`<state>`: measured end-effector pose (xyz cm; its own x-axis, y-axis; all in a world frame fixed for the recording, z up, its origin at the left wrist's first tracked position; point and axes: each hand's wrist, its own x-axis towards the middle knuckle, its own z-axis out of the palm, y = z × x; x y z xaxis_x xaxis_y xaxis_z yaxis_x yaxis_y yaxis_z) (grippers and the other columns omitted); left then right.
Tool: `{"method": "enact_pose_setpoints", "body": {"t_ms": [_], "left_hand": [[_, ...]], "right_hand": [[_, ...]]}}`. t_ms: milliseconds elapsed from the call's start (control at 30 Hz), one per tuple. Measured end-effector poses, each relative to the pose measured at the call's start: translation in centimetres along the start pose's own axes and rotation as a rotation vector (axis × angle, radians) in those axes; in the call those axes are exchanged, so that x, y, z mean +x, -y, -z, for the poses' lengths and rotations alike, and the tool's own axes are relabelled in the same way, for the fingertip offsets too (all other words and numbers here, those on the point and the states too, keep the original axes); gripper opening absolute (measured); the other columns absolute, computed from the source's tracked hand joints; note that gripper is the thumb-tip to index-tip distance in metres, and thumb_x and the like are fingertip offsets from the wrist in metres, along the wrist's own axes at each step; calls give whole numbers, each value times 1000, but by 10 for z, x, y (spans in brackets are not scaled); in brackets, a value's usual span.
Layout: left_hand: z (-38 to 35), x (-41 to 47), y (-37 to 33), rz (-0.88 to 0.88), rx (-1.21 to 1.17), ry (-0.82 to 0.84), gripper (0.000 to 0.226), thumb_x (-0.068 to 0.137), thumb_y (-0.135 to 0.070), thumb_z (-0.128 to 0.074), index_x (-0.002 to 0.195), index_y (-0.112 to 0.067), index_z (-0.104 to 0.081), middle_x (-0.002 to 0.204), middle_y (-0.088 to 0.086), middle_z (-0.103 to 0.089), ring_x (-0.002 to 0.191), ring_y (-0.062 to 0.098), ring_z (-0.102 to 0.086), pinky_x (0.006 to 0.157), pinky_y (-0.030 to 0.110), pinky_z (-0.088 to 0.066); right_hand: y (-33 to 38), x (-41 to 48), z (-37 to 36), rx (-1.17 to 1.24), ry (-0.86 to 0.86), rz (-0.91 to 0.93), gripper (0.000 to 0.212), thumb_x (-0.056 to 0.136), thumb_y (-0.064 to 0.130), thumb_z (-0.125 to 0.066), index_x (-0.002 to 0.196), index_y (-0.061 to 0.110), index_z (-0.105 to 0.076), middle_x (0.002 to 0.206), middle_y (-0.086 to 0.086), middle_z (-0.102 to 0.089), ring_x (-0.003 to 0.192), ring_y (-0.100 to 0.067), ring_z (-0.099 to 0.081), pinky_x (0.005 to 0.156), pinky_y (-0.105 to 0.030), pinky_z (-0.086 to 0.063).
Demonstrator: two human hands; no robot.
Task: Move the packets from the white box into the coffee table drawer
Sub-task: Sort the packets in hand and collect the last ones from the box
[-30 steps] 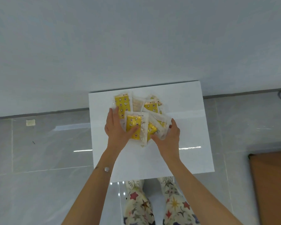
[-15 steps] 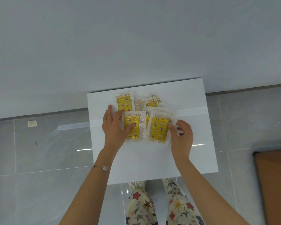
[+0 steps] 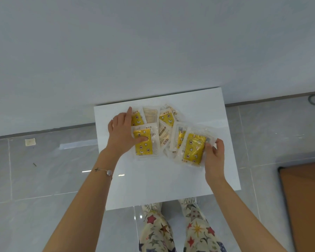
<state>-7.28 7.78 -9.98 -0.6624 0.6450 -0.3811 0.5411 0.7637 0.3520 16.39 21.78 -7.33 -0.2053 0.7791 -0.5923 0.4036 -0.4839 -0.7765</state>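
Several packets (image 3: 166,119) lie fanned across the white surface (image 3: 153,182) in front of you, where a second ago they were bunched in a tight heap between your hands. Since then you have drawn the pile apart. The rightmost packet (image 3: 193,151) has slid out toward the right edge of the spread, overlapping only the packet next to it.

Your right grip (image 3: 214,155) pinches that packet by its right edge, thumb on top and fingers curled behind. Your left grip (image 3: 123,132) lies spread and flat over the left side of the pile. Its thumb presses the nearest yellow packet (image 3: 145,150), and its index finger reaches up along the packet behind.

For the task, this looks like sorting or separating, not carrying. Every packet you can see is on the surface, and none has reached a drawer. No drawer shows in this view. A brown panel (image 3: 304,206) sits low on the right by the tiled floor (image 3: 44,170), and I cannot tell what it belongs to.

The one packet you have pulled free is the likeliest to go first. The others overlap loosely, and their slick wrappers may slide if you scoop them together. The transfer itself seems barely begun.
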Motion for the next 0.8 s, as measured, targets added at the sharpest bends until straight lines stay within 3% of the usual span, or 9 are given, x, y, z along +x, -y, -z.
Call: {"method": "enact_pose_setpoints", "body": {"t_ms": [167,300,400,467,533,667,800], "left_hand": [[1,-18,-1,45,-25,17,83,62,-46,-84,130,-17,-45,129,7,-37,122,28,-34,105,39,-26],[-6,-45,-2,117,-131,-28,67,65,-36,-84,116,-11,-48,125,6,-46,120,27,-40,100,39,-32],[0,-71,-9,254,-292,-16,46,75,-29,-77,102,-18,-42,94,0,-55,87,23,-54,72,34,-47],[8,-91,-15,362,-413,-6,40,80,-25,-72,99,-17,-38,82,-1,-52,69,22,-53,56,30,-41],[20,-110,-20,478,-591,-46,40,81,-23,-72,103,-16,-39,84,1,-54,66,20,-52,57,29,-41],[73,-154,-34,690,-1182,-203,40,85,-19,-72,112,-18,-43,96,4,-63,78,17,-66,66,34,-56],[137,-206,-45,739,-1492,-342,42,90,-14,-64,124,-16,-40,107,6,-63,90,23,-68,70,38,-59]], "right_hand": [[3,-14,-5,-10,-6,-6,10,102,9,-36,107,14,-43,87,5,-59,65,5,-60,62,-18,-50],[9,-26,-8,8,-8,-38,11,102,12,-36,108,18,-44,89,6,-60,69,1,-61,63,-20,-50],[20,-39,-12,-3,52,-37,14,102,14,-38,105,21,-48,88,6,-62,69,1,-63,62,-22,-51],[33,-49,-17,-25,102,-25,14,102,16,-39,105,23,-50,89,5,-64,75,-4,-65,59,-20,-52],[52,-61,-22,-52,146,-13,15,102,18,-40,111,22,-51,94,5,-65,80,-6,-66,57,-16,-52],[104,-91,-23,-92,238,24,16,102,20,-41,115,20,-50,97,0,-67,81,-9,-68,58,-19,-54],[166,-131,-14,-140,343,86,15,101,20,-45,114,20,-50,95,1,-67,77,-7,-67,52,-16,-51]]}}
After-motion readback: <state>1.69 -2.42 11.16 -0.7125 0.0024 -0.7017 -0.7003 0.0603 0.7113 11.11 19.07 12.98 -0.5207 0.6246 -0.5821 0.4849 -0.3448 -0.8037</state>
